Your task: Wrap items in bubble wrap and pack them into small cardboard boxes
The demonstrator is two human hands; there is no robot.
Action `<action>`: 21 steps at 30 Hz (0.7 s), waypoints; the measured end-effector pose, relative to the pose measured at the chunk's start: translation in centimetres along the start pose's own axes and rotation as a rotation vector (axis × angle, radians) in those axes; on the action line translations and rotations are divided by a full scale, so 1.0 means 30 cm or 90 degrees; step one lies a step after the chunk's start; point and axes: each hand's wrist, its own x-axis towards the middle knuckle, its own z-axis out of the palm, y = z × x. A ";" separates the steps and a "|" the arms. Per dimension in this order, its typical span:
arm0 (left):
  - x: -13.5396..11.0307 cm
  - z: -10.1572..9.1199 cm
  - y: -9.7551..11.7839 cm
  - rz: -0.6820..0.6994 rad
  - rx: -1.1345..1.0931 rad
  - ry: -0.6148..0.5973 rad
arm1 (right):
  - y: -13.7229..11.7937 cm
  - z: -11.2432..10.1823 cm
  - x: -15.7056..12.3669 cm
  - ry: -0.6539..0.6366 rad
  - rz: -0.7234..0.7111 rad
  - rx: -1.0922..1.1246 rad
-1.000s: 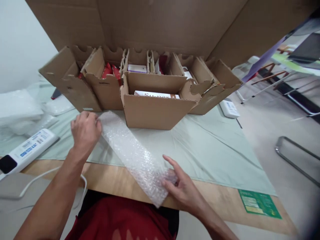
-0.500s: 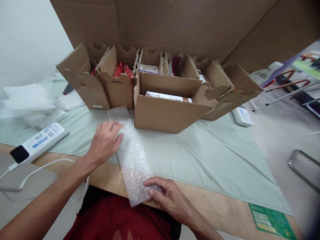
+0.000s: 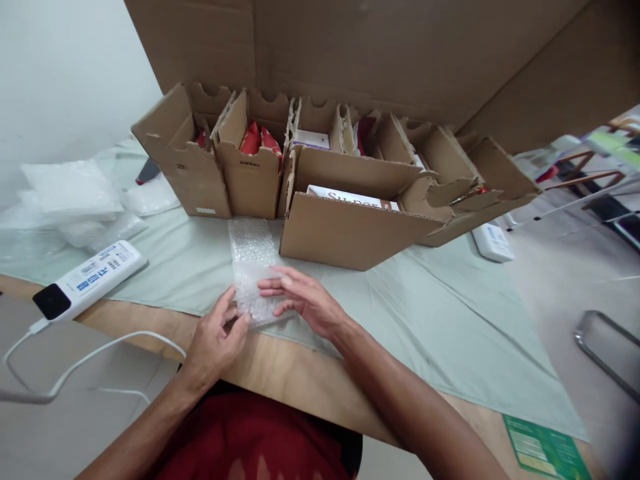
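Lying on pale green cloth [image 3: 345, 307] near a cardboard box [image 3: 350, 237], the shiny, transparent bubble wrap [image 3: 253, 243] is folded over; the right hand [image 3: 311, 301] touches it, fingers spread; whether the left hand [image 3: 217, 337] grips cannot be told.

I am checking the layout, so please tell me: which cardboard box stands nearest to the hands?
The front cardboard box, with a white pack showing inside; it stands in front, while the others form a row behind it.
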 end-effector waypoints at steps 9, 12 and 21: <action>0.011 0.039 -0.043 0.249 0.334 0.183 | 0.067 -0.111 -0.084 0.025 -0.268 -0.578; 0.020 0.034 -0.052 0.273 0.357 0.176 | 0.114 -0.129 -0.112 -0.018 -0.396 -0.873; -0.077 -0.044 0.036 0.410 0.369 0.090 | 0.145 -0.057 -0.169 -0.004 -0.524 -0.979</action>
